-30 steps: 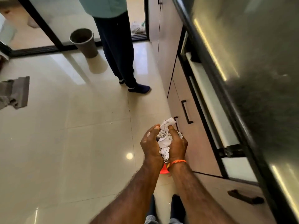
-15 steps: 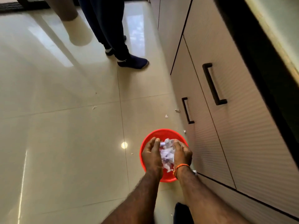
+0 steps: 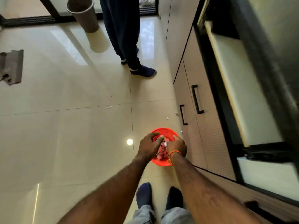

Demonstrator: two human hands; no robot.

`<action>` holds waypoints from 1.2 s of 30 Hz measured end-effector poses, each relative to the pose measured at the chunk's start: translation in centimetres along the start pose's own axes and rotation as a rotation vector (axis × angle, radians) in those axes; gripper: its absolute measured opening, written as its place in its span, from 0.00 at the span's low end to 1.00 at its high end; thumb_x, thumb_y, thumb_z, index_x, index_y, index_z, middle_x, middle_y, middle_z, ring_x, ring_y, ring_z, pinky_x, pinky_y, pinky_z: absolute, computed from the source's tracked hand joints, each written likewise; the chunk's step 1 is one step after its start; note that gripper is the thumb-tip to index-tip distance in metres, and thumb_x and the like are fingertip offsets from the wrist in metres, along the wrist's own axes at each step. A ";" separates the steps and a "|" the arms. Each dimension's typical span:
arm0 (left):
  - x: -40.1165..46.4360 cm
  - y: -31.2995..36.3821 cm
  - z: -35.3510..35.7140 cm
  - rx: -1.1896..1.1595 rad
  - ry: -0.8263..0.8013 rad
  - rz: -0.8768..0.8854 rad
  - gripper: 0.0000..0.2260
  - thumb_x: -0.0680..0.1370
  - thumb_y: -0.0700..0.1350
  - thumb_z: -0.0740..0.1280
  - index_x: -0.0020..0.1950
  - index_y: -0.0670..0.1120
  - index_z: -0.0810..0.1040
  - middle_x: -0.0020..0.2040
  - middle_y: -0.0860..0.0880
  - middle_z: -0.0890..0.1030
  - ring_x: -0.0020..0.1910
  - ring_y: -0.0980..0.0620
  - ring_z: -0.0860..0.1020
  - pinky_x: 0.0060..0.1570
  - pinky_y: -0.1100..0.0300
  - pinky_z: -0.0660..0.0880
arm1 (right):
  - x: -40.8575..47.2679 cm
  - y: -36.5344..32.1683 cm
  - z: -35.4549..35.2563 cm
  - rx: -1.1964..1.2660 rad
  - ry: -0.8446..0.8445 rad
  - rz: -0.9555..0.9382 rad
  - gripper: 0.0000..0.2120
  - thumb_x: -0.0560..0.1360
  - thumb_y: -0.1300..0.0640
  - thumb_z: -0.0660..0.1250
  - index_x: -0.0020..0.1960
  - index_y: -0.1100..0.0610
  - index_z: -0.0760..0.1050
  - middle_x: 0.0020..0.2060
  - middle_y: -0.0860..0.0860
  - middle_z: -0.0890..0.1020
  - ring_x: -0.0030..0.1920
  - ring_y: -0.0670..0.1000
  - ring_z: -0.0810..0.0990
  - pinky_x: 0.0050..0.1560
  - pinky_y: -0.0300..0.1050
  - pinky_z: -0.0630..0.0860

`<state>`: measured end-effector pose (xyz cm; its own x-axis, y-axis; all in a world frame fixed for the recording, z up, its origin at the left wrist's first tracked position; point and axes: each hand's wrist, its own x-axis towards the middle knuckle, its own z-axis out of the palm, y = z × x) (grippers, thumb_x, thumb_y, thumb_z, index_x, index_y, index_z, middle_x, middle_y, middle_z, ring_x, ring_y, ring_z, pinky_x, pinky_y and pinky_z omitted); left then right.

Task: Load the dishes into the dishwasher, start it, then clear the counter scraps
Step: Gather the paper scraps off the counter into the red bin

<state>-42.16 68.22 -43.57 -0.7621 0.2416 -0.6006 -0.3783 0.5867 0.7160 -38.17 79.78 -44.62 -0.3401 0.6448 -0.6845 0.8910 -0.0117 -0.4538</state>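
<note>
Since half a second before, my view had pulled back and both hands had spread a little over the bin, and the white wad I had been squeezing now lay as scraps point(image 3: 162, 152) down inside it. These scraps sat in the bin point(image 3: 165, 130), a red round one on the floor point(image 3: 64, 143) just beside the cabinets point(image 3: 202, 126), and they looked pink in its tint. My left hand point(image 3: 149, 147) hovered over the bin's left half with fingers curled loosely downward; whether they still touched any scraps I could not tell. My right hand point(image 3: 177, 145) hung over the right half, fingers bent toward the middle, an orange band point(image 3: 174, 153) on its wrist; I could not tell whether it held anything either. Between the 2 hands the scraps showed, with 1 white bit near my right fingertips. A few small white bits point(image 3: 168, 118) lay scattered on the floor beyond the bin, near the cabinets' base. My 2 feet in dark socks point(image 3: 144, 194) stood just short of the bin. Farther off, another person's legs point(image 3: 124, 38) stood by the cabinets, with a grey bin point(image 3: 84, 15) to their left and a grey cloth point(image 3: 12, 67) well apart at the left edge.
</note>
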 end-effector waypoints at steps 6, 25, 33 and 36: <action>-7.6 7.9 -6.0 0.356 -0.098 0.082 0.27 0.80 0.61 0.65 0.74 0.46 0.74 0.72 0.46 0.76 0.69 0.47 0.75 0.69 0.54 0.70 | -8.6 -4.8 -7.4 -0.142 -0.085 -0.039 0.20 0.77 0.52 0.66 0.67 0.57 0.77 0.64 0.57 0.80 0.63 0.59 0.79 0.58 0.46 0.75; -26.3 24.0 -13.0 0.498 0.146 0.390 0.25 0.80 0.58 0.67 0.72 0.45 0.74 0.69 0.43 0.78 0.66 0.45 0.77 0.62 0.57 0.70 | -28.5 -12.0 -26.8 -0.556 0.165 -0.937 0.15 0.75 0.54 0.64 0.59 0.51 0.81 0.56 0.53 0.84 0.56 0.56 0.81 0.58 0.53 0.78; -27.0 26.0 -11.2 0.759 -0.037 0.604 0.26 0.78 0.58 0.68 0.73 0.47 0.73 0.71 0.45 0.75 0.70 0.45 0.73 0.69 0.51 0.71 | -30.6 -7.3 -32.8 -0.505 0.476 -0.753 0.13 0.72 0.56 0.64 0.54 0.51 0.83 0.55 0.49 0.83 0.56 0.57 0.79 0.56 0.53 0.78; -27.7 27.3 -9.6 0.855 -0.129 0.737 0.27 0.77 0.58 0.67 0.73 0.47 0.72 0.73 0.45 0.74 0.71 0.44 0.72 0.70 0.48 0.70 | -32.1 -4.4 -34.6 -0.437 0.532 -0.611 0.14 0.73 0.53 0.65 0.57 0.50 0.82 0.59 0.48 0.82 0.60 0.56 0.77 0.59 0.53 0.76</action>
<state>-36.39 70.14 -3.99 -0.5723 0.7951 -0.2009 0.6603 0.5921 0.4620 -20.80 85.56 -0.91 -0.7023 0.7119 0.0054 0.6732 0.6665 -0.3201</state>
